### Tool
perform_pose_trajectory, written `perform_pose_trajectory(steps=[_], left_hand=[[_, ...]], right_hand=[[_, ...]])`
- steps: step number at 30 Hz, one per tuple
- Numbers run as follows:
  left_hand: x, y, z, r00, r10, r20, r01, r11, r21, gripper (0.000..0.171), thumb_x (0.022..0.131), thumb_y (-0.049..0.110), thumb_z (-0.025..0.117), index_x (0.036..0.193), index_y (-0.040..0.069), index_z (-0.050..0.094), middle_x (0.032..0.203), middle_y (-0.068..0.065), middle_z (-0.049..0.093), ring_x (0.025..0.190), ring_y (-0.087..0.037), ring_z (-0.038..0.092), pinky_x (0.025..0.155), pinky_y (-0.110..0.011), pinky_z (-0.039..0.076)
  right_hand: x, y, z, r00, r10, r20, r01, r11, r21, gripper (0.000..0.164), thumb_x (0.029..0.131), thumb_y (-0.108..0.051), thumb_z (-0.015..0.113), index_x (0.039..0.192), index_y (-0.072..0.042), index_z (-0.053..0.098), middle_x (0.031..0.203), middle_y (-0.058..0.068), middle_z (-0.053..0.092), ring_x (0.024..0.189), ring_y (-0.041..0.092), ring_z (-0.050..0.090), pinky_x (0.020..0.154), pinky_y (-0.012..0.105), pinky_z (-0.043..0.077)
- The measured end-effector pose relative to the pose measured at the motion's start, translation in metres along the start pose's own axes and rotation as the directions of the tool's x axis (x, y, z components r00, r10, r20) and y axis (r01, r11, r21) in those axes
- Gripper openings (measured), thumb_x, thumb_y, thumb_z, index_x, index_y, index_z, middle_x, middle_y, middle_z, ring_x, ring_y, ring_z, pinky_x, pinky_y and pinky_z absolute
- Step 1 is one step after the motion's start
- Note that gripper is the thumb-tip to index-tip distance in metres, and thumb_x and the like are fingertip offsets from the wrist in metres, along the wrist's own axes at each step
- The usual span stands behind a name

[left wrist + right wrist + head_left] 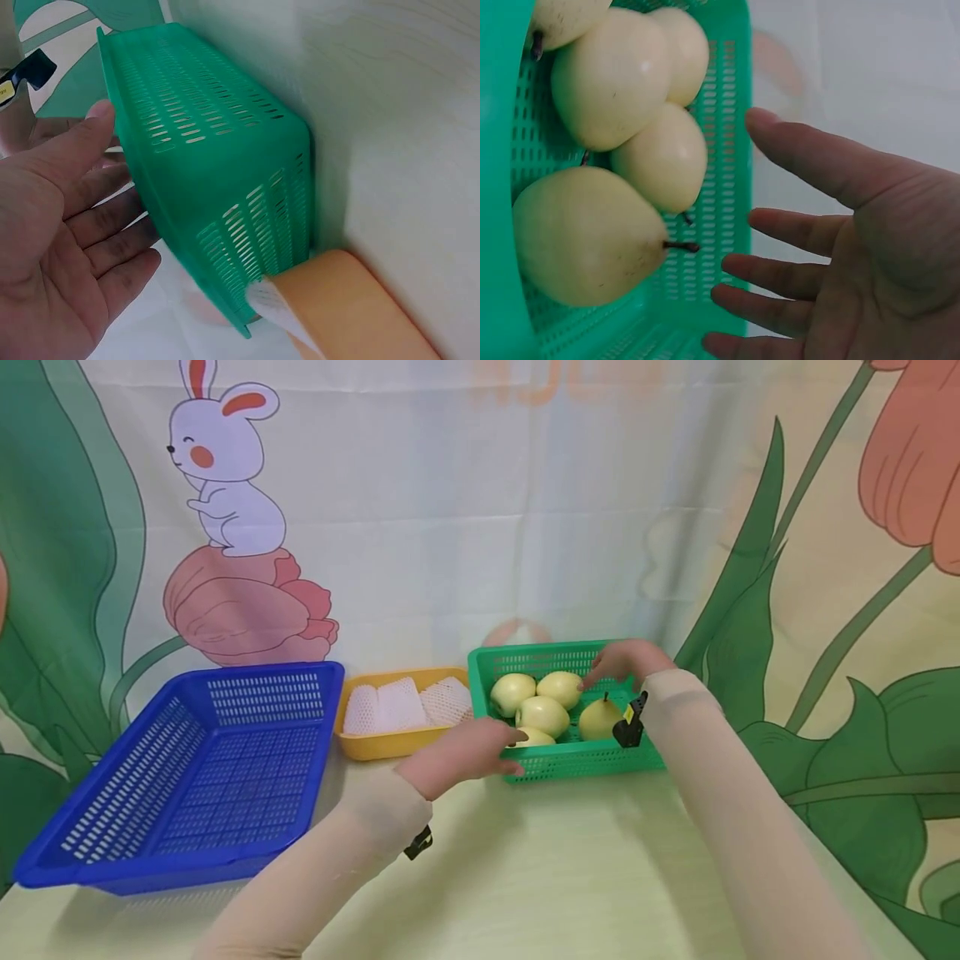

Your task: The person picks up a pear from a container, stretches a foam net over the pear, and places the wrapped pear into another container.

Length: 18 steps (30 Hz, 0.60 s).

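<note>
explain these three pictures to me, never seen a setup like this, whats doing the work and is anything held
There is no machine: a person in pale sleeves works bare-handed, so each grip is simply a hand. The wide picture comes from a head camera looking forward and down; the other two come from cameras on each wrist. On the pale table stand a blue basket, a yellow tray of white foam nets and a green basket with five pears. The left grip is at the green basket's near rim, the right grip by its far rim. Both have extended fingers and hold nothing; whether the left touches the rim is hard to tell.
</note>
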<state>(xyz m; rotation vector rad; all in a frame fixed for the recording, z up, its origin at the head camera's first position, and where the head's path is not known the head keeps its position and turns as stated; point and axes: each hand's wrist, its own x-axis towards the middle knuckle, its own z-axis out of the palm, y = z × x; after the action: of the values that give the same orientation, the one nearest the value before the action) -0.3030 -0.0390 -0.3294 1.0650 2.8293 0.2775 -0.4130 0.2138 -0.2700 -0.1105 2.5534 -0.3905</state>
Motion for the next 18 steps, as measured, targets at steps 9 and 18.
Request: perform_pose_trajectory(steps=[9,18], left_hand=[[0.007,-0.004,0.007,0.998,0.046,-0.053,-0.045,0.999,0.022,0.032,0.096,0.019,0.071,0.124,0.004,0.072,0.119,-0.009,0.077,0.111,-0.025,0.072,0.101,-0.040,0.056],[0.013,-0.001,0.003,0.997,-0.019,-0.080,0.024,0.998,0.066,0.026,0.091,0.020,0.077,0.115,0.013,0.079,0.108,-0.004,0.080,0.104,-0.023,0.072,0.089,-0.042,0.059]], right_hand=[[0.016,0.012,0.009,0.995,0.065,0.075,-0.065,0.998,0.002,0.082,0.101,-0.045,0.058,0.158,0.005,0.027,0.163,0.033,0.027,0.149,0.046,0.037,0.120,0.049,0.042],[0.025,0.018,0.010,0.985,0.148,0.092,-0.154,0.985,0.071,0.096,0.092,-0.053,0.070,0.159,0.002,0.028,0.162,0.026,0.037,0.151,0.044,0.035,0.119,0.047,0.044]])
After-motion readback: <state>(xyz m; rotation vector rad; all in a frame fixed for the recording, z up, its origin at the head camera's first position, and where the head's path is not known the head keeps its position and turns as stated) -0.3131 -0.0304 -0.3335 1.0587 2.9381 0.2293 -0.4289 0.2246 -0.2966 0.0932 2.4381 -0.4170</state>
